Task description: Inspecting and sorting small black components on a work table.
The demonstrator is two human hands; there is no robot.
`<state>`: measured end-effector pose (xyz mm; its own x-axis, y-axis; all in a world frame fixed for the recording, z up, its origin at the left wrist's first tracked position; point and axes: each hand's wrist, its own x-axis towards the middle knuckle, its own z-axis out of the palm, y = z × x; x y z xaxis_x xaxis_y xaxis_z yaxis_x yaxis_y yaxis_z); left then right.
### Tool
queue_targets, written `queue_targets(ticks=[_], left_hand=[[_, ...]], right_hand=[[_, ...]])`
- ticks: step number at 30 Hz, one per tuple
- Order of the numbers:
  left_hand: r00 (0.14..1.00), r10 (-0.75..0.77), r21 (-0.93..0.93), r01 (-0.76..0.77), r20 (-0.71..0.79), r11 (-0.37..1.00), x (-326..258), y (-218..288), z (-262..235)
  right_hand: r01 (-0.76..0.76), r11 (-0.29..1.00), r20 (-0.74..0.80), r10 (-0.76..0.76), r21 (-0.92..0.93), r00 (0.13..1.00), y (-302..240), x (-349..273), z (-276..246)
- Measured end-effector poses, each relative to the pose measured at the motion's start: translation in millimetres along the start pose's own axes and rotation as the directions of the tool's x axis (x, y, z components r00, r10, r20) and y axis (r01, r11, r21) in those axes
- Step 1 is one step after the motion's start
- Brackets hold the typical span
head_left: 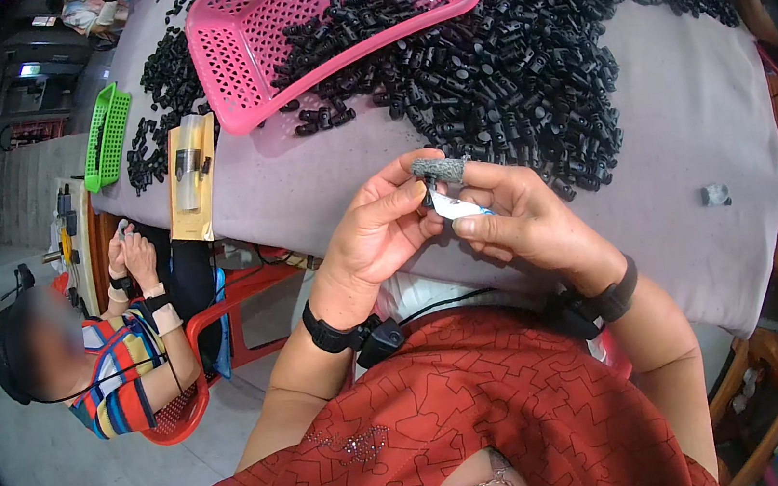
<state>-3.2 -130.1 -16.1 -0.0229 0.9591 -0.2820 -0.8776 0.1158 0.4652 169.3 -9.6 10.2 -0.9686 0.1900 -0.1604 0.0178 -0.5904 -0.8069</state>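
Your left hand [379,223] is closed in a pinch on a small black plastic piece [430,193], just above the near part of the grey cloth-covered surface [673,101]. Your right hand [524,217] is curled, thumb pressing a thin white strip [455,207]; I cannot tell whether it grips the speckled grey pad [438,171]. The piece looks light, stiff, perhaps slippery: its sides seem the best hold.
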Motion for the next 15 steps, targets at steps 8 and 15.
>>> queue_targets(ticks=[8, 15], left_hand=[[1.000, -0.027, -0.023, 0.027, -0.004, 0.999, -1.9, -0.3, 4.2], [1.000, 0.002, -0.011, -0.002, 0.025, 1.000, -1.7, -1.8, 0.8]], right_hand=[[-0.032, 0.998, 0.017, 0.031, 0.061, 0.999, -4.0, -0.3, -1.5], [-0.020, 1.000, 0.054, 0.019, 0.022, 0.998, -3.2, -1.3, 2.0]])
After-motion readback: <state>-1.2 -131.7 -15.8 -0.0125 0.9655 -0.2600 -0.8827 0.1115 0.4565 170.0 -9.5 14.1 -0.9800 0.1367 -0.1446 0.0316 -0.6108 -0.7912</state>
